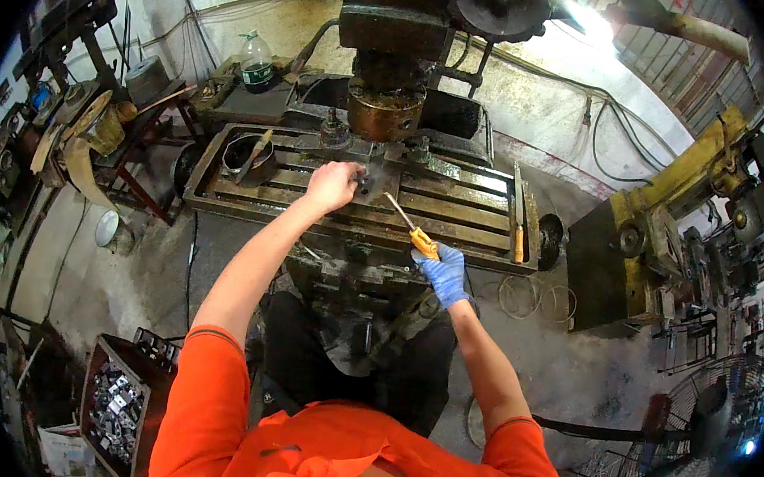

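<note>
My bare left hand (332, 185) reaches over the slotted table of a milling machine (456, 210) and closes on a small dark part at the table's middle, just below the spindle head (383, 113). My right hand (442, 272), in a blue glove, grips the yellow handle of a screwdriver (410, 227). Its metal shaft points up and left toward the part under my left hand. Both arms wear orange sleeves.
A dark bowl with a brush (249, 158) sits at the table's left end, a file with a yellow handle (518, 222) at its right. A plastic bottle (257, 63) stands behind. A crate of metal parts (117, 406), a yellow machine (661, 225) and a fan (707, 443) surround me.
</note>
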`<state>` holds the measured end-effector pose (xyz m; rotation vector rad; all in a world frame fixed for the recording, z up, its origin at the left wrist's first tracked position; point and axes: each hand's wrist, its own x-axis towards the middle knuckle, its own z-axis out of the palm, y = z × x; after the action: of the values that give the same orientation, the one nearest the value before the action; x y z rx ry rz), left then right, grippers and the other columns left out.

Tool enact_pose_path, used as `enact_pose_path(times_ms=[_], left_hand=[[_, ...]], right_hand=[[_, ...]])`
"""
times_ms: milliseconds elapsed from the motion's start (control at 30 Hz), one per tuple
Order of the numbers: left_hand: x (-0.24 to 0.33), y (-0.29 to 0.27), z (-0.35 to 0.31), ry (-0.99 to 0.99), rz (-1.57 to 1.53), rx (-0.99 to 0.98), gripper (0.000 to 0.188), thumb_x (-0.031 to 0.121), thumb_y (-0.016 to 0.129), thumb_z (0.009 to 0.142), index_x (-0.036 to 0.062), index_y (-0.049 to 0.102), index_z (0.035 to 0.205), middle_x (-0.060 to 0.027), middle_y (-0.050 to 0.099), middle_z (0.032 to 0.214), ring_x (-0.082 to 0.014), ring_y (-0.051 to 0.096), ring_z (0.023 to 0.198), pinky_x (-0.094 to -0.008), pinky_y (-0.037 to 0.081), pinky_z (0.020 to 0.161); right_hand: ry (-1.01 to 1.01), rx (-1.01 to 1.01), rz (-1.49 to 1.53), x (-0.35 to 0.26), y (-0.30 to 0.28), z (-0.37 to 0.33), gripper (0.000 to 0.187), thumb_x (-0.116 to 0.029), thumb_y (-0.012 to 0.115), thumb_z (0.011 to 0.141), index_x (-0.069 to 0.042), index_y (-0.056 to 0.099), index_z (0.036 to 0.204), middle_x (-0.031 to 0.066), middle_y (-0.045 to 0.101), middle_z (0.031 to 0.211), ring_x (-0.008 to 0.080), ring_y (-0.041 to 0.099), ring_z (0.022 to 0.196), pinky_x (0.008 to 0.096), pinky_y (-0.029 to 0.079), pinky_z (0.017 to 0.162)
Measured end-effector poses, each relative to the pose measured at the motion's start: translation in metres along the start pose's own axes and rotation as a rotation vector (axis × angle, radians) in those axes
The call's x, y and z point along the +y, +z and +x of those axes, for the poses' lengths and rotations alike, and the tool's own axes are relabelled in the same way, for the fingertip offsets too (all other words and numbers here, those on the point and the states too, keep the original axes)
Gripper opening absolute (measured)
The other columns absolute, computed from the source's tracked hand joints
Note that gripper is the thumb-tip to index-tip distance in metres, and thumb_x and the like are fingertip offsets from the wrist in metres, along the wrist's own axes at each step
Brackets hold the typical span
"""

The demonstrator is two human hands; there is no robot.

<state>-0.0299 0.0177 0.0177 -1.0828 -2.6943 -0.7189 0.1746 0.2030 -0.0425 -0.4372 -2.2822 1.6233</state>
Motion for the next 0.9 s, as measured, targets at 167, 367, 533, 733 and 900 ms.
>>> enact_pose_path(times_ms=[167, 367, 533, 733, 900], left_hand=[[0.008, -0.008, 0.005, 0.011, 0.120, -0.049, 0.024, 0.021, 0.061, 0.074, 0.0133, 0.063, 0.096, -0.0113, 0.063, 0.094, -0.0300, 0.060, 0.085, -0.0415, 0.048, 0.074], [0.009, 0.007, 0.014, 0.021, 0.074, 0.026, 0.023, 0.023, 0.062, 0.074, 0.0103, 0.064, 0.094, -0.0119, 0.064, 0.090, -0.0308, 0.061, 0.083, -0.0414, 0.048, 0.073], [0.016, 0.012, 0.025, -0.005, 0.040, 0.069, 0.023, 0.023, 0.063, 0.074, 0.0101, 0.064, 0.092, -0.0128, 0.064, 0.083, -0.0308, 0.061, 0.080, -0.0411, 0.048, 0.072], [0.004, 0.012, 0.028, 0.004, -0.049, 0.018, 0.023, 0.017, 0.063, 0.072, 0.0108, 0.064, 0.093, -0.0142, 0.064, 0.082, -0.0311, 0.061, 0.081, -0.0407, 0.048, 0.074], [-0.003, 0.007, 0.029, 0.059, -0.159, -0.016, 0.026, 0.008, 0.063, 0.069, 0.0086, 0.064, 0.095, -0.0131, 0.064, 0.086, -0.0295, 0.061, 0.082, -0.0383, 0.048, 0.075]], right_hand=[[0.024, -0.016, 0.004, 0.019, 0.012, -0.011, 0.038, -0.018, 0.079, 0.063, 0.000, 0.066, 0.094, 0.0056, 0.068, 0.083, 0.0105, 0.059, 0.069, 0.0254, 0.046, 0.066], [0.212, 0.126, 0.006, 0.041, 0.013, -0.011, 0.027, -0.011, 0.070, 0.067, 0.000, 0.066, 0.092, 0.0102, 0.067, 0.080, 0.0141, 0.061, 0.069, 0.0271, 0.047, 0.066], [0.151, 0.152, -0.232, 0.045, 0.012, -0.024, 0.035, -0.019, 0.070, 0.072, 0.002, 0.062, 0.099, 0.0128, 0.066, 0.089, 0.0171, 0.061, 0.079, 0.0271, 0.046, 0.073], [0.166, 0.168, -0.325, 0.023, -0.035, -0.064, 0.047, -0.023, 0.075, 0.069, 0.006, 0.060, 0.103, 0.0158, 0.063, 0.100, 0.0208, 0.061, 0.089, 0.0293, 0.046, 0.081], [0.304, 0.224, 0.076, 0.065, -0.073, -0.091, 0.034, -0.013, 0.073, 0.072, 0.005, 0.062, 0.098, 0.0111, 0.064, 0.096, 0.0158, 0.059, 0.084, 0.0279, 0.047, 0.078]])
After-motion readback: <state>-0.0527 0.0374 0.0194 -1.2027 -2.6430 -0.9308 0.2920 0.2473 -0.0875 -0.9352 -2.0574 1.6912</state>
